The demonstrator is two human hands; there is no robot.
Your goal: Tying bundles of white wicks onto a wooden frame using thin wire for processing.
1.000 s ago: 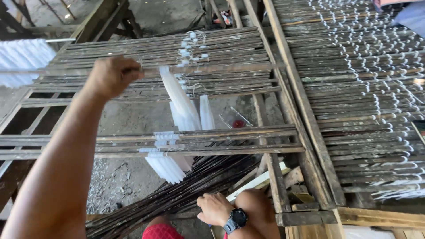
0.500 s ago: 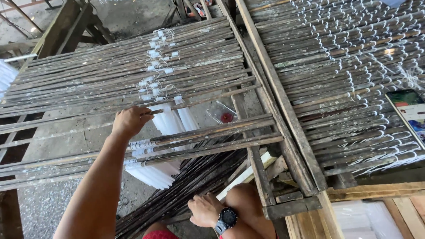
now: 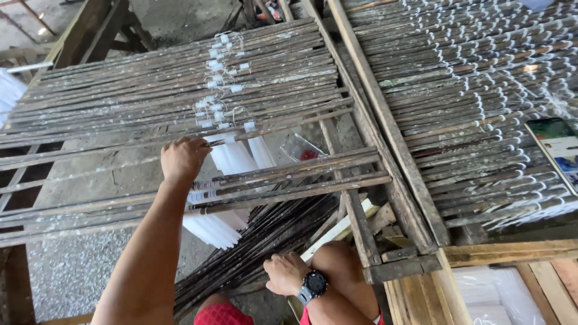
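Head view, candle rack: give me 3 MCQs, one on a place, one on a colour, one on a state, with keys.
1. Where is the left hand?
A. on a slat of the wooden rack
B. on the phone
C. on the knee

2. What colour are the hanging candles?
A. red
B. white
C. black

3. What state is the right hand in?
A. raised above the rack
B. holding the phone
C. low by the knee, at the dark sticks

Key: 1 A, its fingers close over a slat; 2 B, the tapers look pale white; 3 C, it sits beside the bundle, watch on wrist.
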